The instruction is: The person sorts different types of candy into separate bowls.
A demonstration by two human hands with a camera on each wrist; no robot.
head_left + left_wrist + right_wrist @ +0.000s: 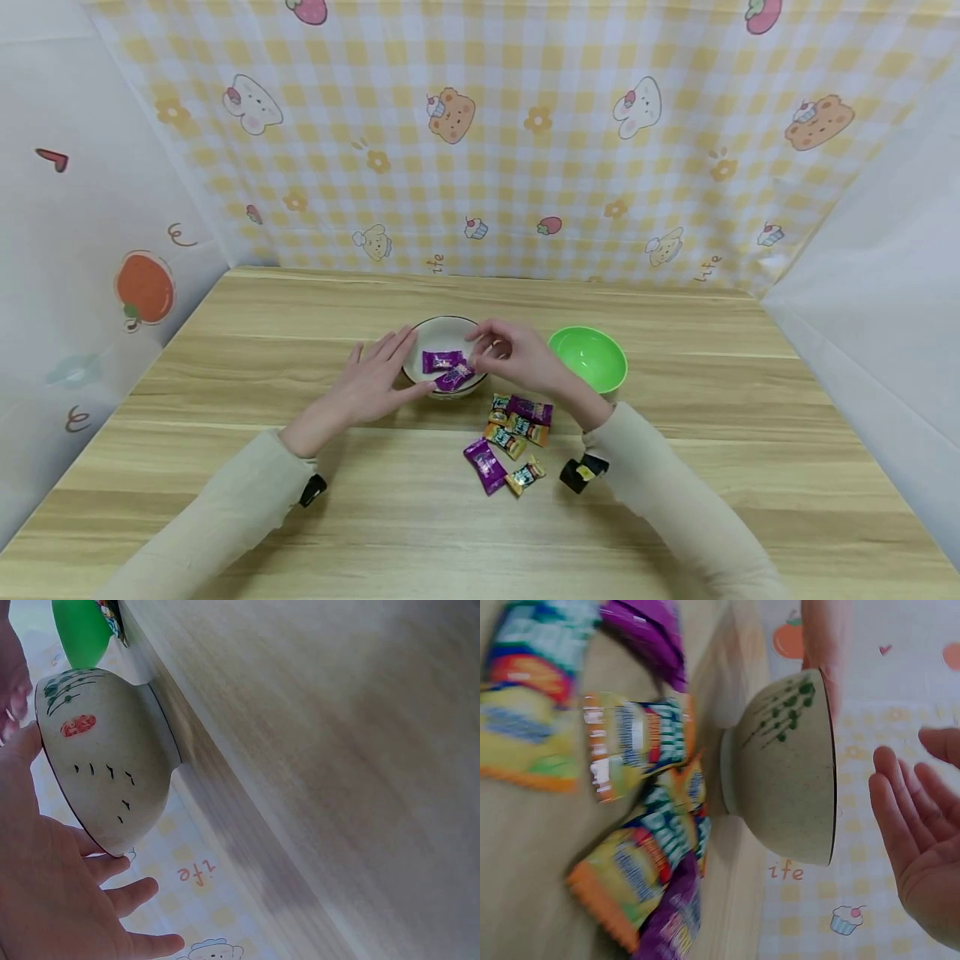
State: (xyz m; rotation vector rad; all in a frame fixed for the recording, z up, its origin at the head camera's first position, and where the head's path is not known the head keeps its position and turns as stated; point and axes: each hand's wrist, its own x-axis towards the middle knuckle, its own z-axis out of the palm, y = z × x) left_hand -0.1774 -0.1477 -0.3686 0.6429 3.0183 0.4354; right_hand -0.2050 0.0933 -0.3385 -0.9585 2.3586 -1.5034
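Note:
A cream bowl with a dark rim [431, 332] holds two purple candy packets [442, 361]. My left hand [371, 385] rests against the bowl's left side, fingers spread and fairly straight, the thumb along the near rim. Over the bowl's right side hovers my right hand [521, 357], its fingers loosely bent. In the right wrist view, the right hand [930, 844] has nothing between thumb and fingers. The bowl's outside [112, 772] shows painted green sprigs and a red mark. In front of the bowl, to the right, lie several yellow candy packets [526, 475] and purple candy packets [486, 466].
A bright green bowl [591, 357] stands right of the cream bowl, close beyond the right forearm. All of it sits on a wood-grain table [420, 517]. Behind hangs a yellow checked cloth [495, 167], with white cloth [67, 208] at the sides.

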